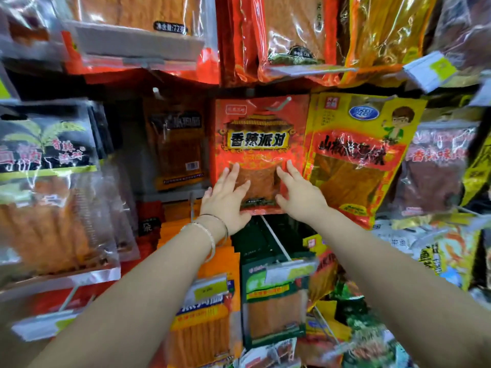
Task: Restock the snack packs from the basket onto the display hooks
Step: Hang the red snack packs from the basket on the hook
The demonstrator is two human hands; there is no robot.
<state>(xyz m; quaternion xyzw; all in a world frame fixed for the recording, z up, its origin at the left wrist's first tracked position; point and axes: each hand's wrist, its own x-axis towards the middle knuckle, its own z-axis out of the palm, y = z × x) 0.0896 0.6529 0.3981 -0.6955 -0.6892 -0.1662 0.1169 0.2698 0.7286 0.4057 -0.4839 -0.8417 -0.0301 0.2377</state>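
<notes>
Head view, close to the display wall. The red snack pack (261, 139) hangs at frame centre, its top hole threaded on a metal display hook (280, 104) at 12 o'clock of the pack; the pack sits square and faces out. Both hands are on its lower half. The left hand (225, 199) lies at 7 o'clock of the pack, fingers straight and spread flat on the clear window, thumb at the bottom edge. The right hand (300, 197) lies at 5 o'clock, fingers likewise spread and flat, thumb pointing in towards the pack's base. Neither hand pinches or curls round anything; they only press the pack lightly. Two thin bangles (211, 236) sit on the left wrist. At 3 o'clock of the red pack a yellow pack (356, 160) hangs just beside it, its edge touching or overlapping; I cannot tell which. At 9 o'clock a dark-topped pack (176, 144) hangs further back on its own peg. At 6 o'clock a white rod (275, 241) runs down towards a green pack (276, 306), with an orange pack (206, 330) beside that at 8 o'clock. Judgement: this pack looks hung already, and the hands appear to be smoothing or squaring it, so this one placement is about complete. The basket is out of view, so the number of packs left cannot be read; the next step is probably to fetch another.
</notes>
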